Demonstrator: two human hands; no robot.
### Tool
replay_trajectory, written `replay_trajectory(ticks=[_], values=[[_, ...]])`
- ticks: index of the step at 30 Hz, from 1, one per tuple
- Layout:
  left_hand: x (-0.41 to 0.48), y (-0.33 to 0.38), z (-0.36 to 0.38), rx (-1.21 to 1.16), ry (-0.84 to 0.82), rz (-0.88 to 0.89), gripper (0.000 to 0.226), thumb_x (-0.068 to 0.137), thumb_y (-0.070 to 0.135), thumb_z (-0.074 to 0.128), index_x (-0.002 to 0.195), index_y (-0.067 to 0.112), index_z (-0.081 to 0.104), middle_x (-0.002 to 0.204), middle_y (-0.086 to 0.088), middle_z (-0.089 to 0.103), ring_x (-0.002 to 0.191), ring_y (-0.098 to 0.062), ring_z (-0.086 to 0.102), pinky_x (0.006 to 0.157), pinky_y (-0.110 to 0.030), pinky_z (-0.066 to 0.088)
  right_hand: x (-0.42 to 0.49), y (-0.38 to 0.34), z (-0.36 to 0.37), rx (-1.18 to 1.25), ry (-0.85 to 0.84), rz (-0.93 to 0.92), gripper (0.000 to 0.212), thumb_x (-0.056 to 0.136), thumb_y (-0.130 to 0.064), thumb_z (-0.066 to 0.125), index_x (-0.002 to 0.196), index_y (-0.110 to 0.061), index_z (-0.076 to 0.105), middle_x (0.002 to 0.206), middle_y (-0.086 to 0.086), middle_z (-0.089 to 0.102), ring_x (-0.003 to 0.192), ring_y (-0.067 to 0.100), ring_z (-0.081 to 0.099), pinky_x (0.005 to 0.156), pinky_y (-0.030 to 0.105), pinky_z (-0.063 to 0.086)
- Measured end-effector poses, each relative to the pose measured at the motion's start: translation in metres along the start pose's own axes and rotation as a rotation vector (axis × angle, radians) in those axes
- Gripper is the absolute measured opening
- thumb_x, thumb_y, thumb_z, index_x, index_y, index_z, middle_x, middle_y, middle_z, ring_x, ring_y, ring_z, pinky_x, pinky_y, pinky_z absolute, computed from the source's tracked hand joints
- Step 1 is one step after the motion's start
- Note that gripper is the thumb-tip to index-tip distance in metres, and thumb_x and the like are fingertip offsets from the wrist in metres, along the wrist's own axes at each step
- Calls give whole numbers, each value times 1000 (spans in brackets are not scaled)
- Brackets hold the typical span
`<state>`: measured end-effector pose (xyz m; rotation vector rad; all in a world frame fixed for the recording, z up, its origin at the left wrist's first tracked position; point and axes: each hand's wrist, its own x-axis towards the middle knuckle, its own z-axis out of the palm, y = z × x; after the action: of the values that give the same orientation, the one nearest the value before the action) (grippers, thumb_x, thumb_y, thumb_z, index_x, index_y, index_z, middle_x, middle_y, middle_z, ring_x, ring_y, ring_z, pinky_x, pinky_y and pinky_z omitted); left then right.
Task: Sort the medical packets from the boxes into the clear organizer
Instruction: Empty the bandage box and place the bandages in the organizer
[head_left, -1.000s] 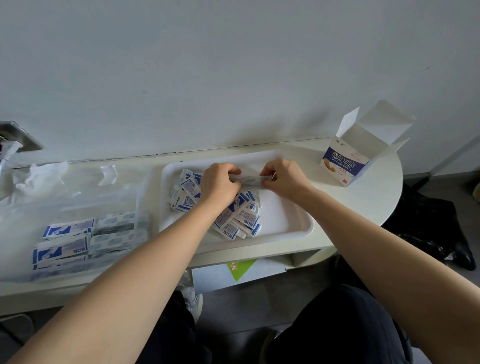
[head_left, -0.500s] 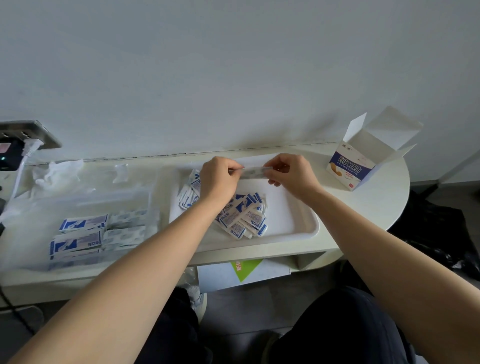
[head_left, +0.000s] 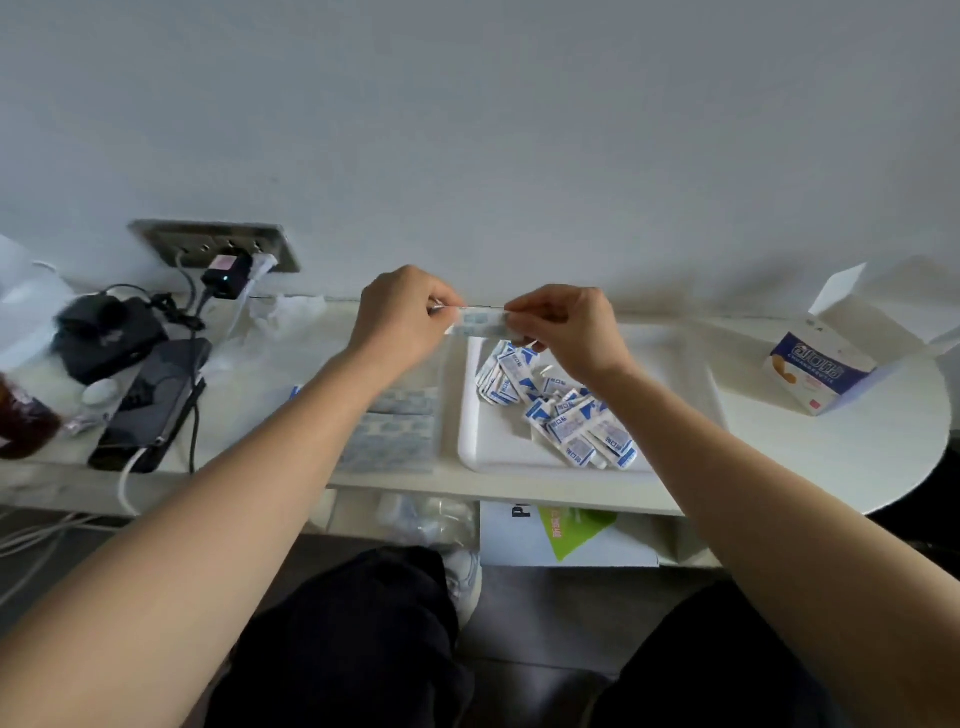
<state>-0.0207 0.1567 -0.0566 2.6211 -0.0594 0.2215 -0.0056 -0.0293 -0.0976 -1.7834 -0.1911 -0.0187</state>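
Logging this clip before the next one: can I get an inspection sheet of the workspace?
Surface: white table, rounded at right.
Job's things: white tray holding a pile of loose packets; clear organizer left of it, packets inside, partly hidden by the forearm; open box at right.
Clutter: black pouch, black flat device, brown bottle, crumpled tissue, at left.
Hands: left hand and right hand each pinch an end of the held packets, raised off the tray.
Cables: plugs in the wall socket; white cable hanging off the table's edge.
Surroundings: bare wall; printed box under the table.

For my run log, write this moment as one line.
left hand, right hand: pinch packet | pile: in white tray | box: open
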Motion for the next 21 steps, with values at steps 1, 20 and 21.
replay_trajectory(ticks=[1,20,21], values=[[-3,-5,-5,1,-14,-3,18,86,20,64,99,22,76,100,3,73,95,-16,65,75,-20,40,0,-3,9,1,-16,8,11,79,0,71,90,-1,72,66,10,68,53,10,62,52,18,48],[-21,-72,2,277,-313,-190,14,86,26,66,95,30,76,97,5,72,88,-20,64,70,-26,47,-15,-5,78,-528,-369,117,25,87,-31,65,111,-24,65,107,6,54,82,13,53,68,23,37],[-20,-71,6,299,-304,-190,14,86,23,66,93,30,76,98,4,71,88,-21,64,68,-26,45,-16,-5,78,-535,-396,117,26,89,-31,64,114,-23,64,107,5,55,84,15,54,69,24,38]])
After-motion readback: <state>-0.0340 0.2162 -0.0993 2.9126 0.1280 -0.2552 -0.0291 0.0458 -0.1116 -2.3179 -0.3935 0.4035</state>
